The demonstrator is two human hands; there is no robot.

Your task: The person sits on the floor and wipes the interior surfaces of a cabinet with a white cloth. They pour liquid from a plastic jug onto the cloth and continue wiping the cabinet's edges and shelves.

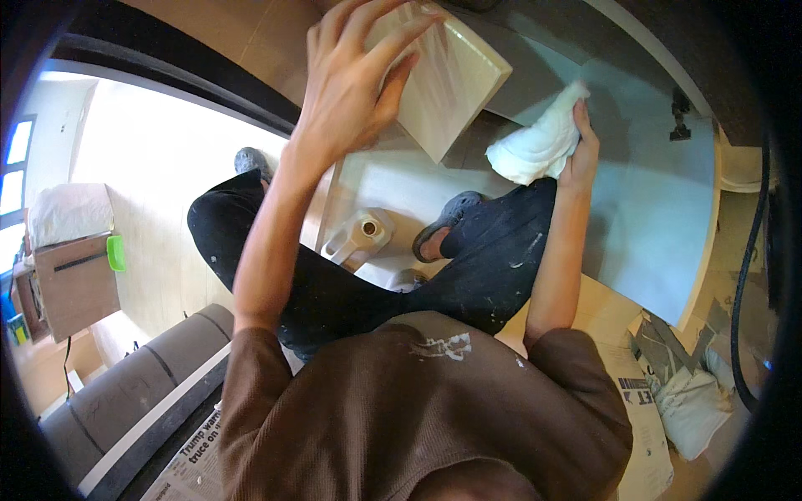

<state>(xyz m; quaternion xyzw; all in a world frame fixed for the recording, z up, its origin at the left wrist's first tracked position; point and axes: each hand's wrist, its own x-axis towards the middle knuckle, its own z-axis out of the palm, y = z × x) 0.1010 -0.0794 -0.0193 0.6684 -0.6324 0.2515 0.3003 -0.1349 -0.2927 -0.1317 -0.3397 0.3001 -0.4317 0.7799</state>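
Note:
At the top of the view, my left hand (357, 78) is on a cream panel (451, 81), thumb and fingers spread along its upper left part. The panel is tilted, with pale streaks and shine on its face; what joins it behind is hidden. My right hand (581, 153) grips a bunched white cloth (539, 141), held apart from the panel, right of it. Below, between my feet, a translucent plastic jug (363, 235) with a handle stands uncapped, its round mouth facing up.
A pale cabinet door (651, 206) with a dark hinge (680, 116) stands at right. A black cable (745, 269) hangs beyond it. Printed newspaper (188, 457) lies lower left beside a rolled grey mat (144, 369). A white sack (692, 407) rests lower right; a wooden cabinet (78, 282) stands far left.

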